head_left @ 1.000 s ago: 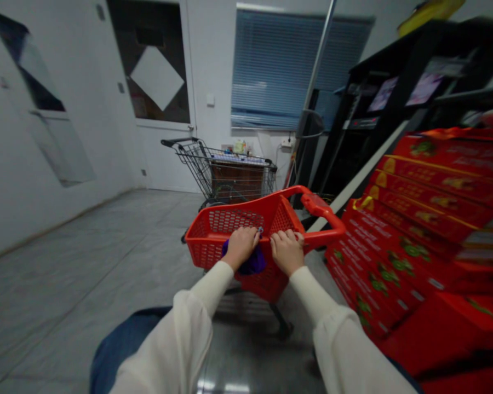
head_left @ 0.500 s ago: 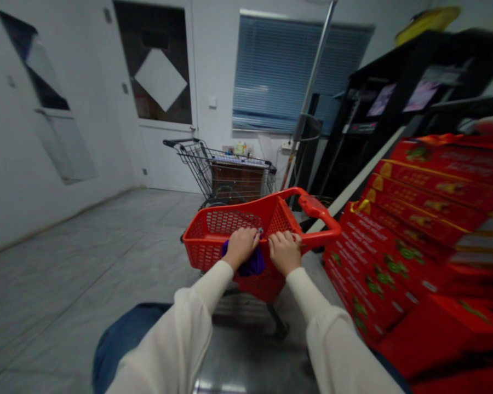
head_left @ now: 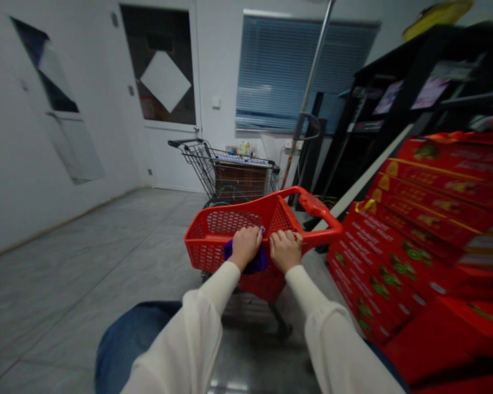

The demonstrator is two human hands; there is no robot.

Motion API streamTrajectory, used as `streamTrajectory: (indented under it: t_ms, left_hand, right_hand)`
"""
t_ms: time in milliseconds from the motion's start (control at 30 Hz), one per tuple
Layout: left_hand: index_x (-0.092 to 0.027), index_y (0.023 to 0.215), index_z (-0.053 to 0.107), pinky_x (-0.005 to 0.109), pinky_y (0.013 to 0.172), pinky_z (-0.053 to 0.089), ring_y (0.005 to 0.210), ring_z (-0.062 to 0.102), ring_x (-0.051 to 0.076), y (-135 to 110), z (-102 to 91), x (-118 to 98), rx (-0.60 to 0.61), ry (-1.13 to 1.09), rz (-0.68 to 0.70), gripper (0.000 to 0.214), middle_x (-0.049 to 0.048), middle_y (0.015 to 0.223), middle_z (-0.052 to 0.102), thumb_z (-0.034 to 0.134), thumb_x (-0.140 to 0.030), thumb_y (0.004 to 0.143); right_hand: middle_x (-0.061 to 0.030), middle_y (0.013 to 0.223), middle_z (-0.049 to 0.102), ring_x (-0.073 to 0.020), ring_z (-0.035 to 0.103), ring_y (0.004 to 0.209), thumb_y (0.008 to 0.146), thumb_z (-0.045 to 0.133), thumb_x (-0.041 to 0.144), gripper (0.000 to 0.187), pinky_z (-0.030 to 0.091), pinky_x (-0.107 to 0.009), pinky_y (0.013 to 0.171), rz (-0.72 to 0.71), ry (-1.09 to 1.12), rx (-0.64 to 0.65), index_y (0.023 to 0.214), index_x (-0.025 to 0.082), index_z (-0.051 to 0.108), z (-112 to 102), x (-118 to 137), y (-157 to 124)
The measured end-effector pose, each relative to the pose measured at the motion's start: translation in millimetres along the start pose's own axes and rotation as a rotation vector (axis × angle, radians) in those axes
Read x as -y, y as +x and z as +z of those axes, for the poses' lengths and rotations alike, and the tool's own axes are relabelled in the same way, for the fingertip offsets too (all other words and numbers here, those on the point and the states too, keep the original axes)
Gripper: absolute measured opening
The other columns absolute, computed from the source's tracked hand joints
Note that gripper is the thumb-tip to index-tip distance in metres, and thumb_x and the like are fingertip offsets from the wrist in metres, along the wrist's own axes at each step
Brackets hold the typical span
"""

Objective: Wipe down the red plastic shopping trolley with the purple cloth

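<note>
A small red plastic shopping cart (head_left: 207, 256) with a holed basket stands side-on before me, its handle to the right. My left hand (head_left: 246, 246) is closed at the near rim, holding a purple cloth (head_left: 257, 264) that hangs against the basket's outer side. Beside it, nearer the handle, my right hand (head_left: 286, 250) has its fingers curled over the same rim. The two hands are close but apart. The basket's far inner wall shows; much of its near side is hidden by my hands and the cloth.
Behind the red cart is a wire shopping cart (head_left: 197, 164) next to a brown box (head_left: 240, 183). Stacked red cartons (head_left: 394, 268) rise close on the right, by a black shelf (head_left: 378, 71). A metal pole (head_left: 312, 76) leans near the window blinds. Grey floor (head_left: 66, 262) extends left.
My view has shifted slightly left, so the room appears a little further right. Both hands keep nearly the same places on the cart's rim; the left has moved slightly right with the cloth.
</note>
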State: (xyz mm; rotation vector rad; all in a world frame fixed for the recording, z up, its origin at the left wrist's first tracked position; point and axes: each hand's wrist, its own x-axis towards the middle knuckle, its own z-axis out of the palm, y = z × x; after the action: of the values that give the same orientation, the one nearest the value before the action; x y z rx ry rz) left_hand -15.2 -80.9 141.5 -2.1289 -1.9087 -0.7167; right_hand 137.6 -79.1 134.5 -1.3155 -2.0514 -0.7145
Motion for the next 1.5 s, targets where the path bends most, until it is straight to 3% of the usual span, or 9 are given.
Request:
streamTrajectory:
  t_ms: [233, 367, 500, 633, 767, 1067, 1300, 1367, 1500]
  left_hand:
    - [-0.019, 0.097, 0.064, 0.032, 0.081, 0.043, 0.094, 0.061, 0.022, -16.4, -6.1, 50.6, 0.002, 0.114, -0.057, 0.035, 0.0094, 0.097, 0.070, 0.034, -0.037, 0.102]
    - [-0.019, 0.096, 0.065, 0.034, 0.079, 0.043, 0.091, 0.062, 0.024, -12.3, -6.5, 28.4, -0.023, 0.090, -0.100, 0.037, 0.0093, 0.097, 0.071, 0.033, -0.036, 0.102]
    - [-0.020, 0.097, 0.064, 0.032, 0.079, 0.042, 0.092, 0.062, 0.022, -4.2, -1.8, 0.8, -0.023, 0.046, 0.007, 0.034, 0.0081, 0.097, 0.071, 0.033, -0.034, 0.103]
    - [-0.019, 0.098, 0.063, 0.032, 0.079, 0.042, 0.093, 0.060, 0.022, -12.7, -2.0, 25.0, -0.021, 0.076, 0.052, 0.032, 0.0079, 0.096, 0.070, 0.035, -0.035, 0.102]
    - [-0.019, 0.095, 0.064, 0.033, 0.079, 0.041, 0.092, 0.060, 0.023, -24.6, -6.1, 54.5, -0.038, 0.137, -0.049, 0.033, 0.0092, 0.096, 0.069, 0.036, -0.035, 0.102]
    - [-0.019, 0.096, 0.063, 0.032, 0.078, 0.042, 0.092, 0.061, 0.022, -6.4, 7.5, -1.0, -0.077, 0.056, -0.003, 0.033, 0.0082, 0.095, 0.070, 0.035, -0.035, 0.102]
    - [-0.019, 0.094, 0.064, 0.033, 0.079, 0.042, 0.092, 0.061, 0.023, -19.0, -0.6, 51.8, -0.028, 0.109, 0.001, 0.032, 0.0093, 0.093, 0.070, 0.037, -0.035, 0.102]
    - [-0.019, 0.095, 0.065, 0.033, 0.079, 0.042, 0.093, 0.061, 0.023, -20.9, -4.0, 62.0, -0.031, 0.116, -0.020, 0.032, 0.0098, 0.094, 0.070, 0.037, -0.034, 0.101]
    - [-0.019, 0.095, 0.066, 0.033, 0.078, 0.042, 0.093, 0.062, 0.023, -12.0, -5.9, 38.5, -0.021, 0.085, -0.094, 0.035, 0.0097, 0.097, 0.071, 0.036, -0.035, 0.101]
  right_hand:
    - [-0.0045, 0.083, 0.065, -0.0211, 0.046, 0.089, 0.096, 0.049, 0.029, 0.023, 0.019, -0.040, 0.093, -0.019, 0.004, -0.046, 0.080, 0.022, 0.064, 3.8, 0.8, -1.4]
    - [-0.0054, 0.084, 0.065, -0.0212, 0.045, 0.089, 0.094, 0.051, 0.029, 0.021, 0.018, -0.041, 0.094, 0.000, 0.007, -0.058, 0.081, 0.021, 0.064, 4.2, 7.8, 0.2]
    - [-0.0058, 0.083, 0.064, -0.0213, 0.044, 0.089, 0.094, 0.050, 0.030, 0.022, 0.018, -0.040, 0.093, -0.011, -0.006, -0.040, 0.081, 0.021, 0.065, 3.1, 5.9, -0.3]
    - [-0.0060, 0.085, 0.064, -0.0216, 0.043, 0.090, 0.094, 0.051, 0.031, 0.021, 0.017, -0.040, 0.093, -0.015, -0.013, -0.027, 0.082, 0.021, 0.066, 2.3, 0.4, -2.8]
    - [-0.0059, 0.084, 0.064, -0.0217, 0.043, 0.090, 0.092, 0.053, 0.030, 0.019, 0.017, -0.041, 0.094, -0.003, -0.011, -0.037, 0.081, 0.021, 0.065, 2.3, 0.5, -3.0]
    - [-0.0056, 0.086, 0.065, -0.0223, 0.046, 0.091, 0.094, 0.052, 0.031, 0.020, 0.020, -0.041, 0.095, 0.010, -0.021, -0.016, 0.083, 0.022, 0.066, 3.8, 1.3, -2.3]
    - [-0.0102, 0.115, 0.066, -0.0241, 0.048, 0.109, 0.097, 0.049, 0.033, 0.025, 0.024, -0.037, 0.097, -0.029, -0.063, -0.060, 0.106, 0.020, 0.068, -23.8, -33.2, 3.4]
    - [-0.0103, 0.105, 0.068, -0.0252, 0.048, 0.106, 0.097, 0.047, 0.031, 0.025, 0.025, -0.038, 0.095, 0.032, -0.103, -0.059, 0.098, 0.019, 0.069, -31.9, -46.1, 6.5]
    - [-0.0081, 0.087, 0.067, -0.0241, 0.047, 0.089, 0.097, 0.043, 0.030, 0.029, 0.023, -0.040, 0.091, 0.074, -0.160, 0.010, 0.085, 0.019, 0.067, -37.0, -49.7, 10.4]
